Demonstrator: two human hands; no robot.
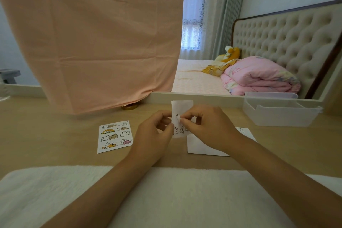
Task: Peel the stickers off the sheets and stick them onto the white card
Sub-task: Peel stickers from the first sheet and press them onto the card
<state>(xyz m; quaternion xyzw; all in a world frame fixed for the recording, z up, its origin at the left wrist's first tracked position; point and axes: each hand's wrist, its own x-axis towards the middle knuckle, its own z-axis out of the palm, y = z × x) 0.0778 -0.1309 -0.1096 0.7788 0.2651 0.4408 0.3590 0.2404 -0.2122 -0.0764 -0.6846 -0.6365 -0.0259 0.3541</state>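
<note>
While the left hand (154,133) grips a thin sticker sheet (182,106) upright, the right hand (207,127) pinches a small sticker (178,116).

Far right, a bed (199,79) with tufted headboard (281,37); daylight through the lace-curtained window (192,24); peach cloth (92,33) hangs left.

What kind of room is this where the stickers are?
Most likely a bedroom: there is a bed with a tufted headboard, a folded pink quilt and a plush toy on it, and a curtained window behind.
</note>
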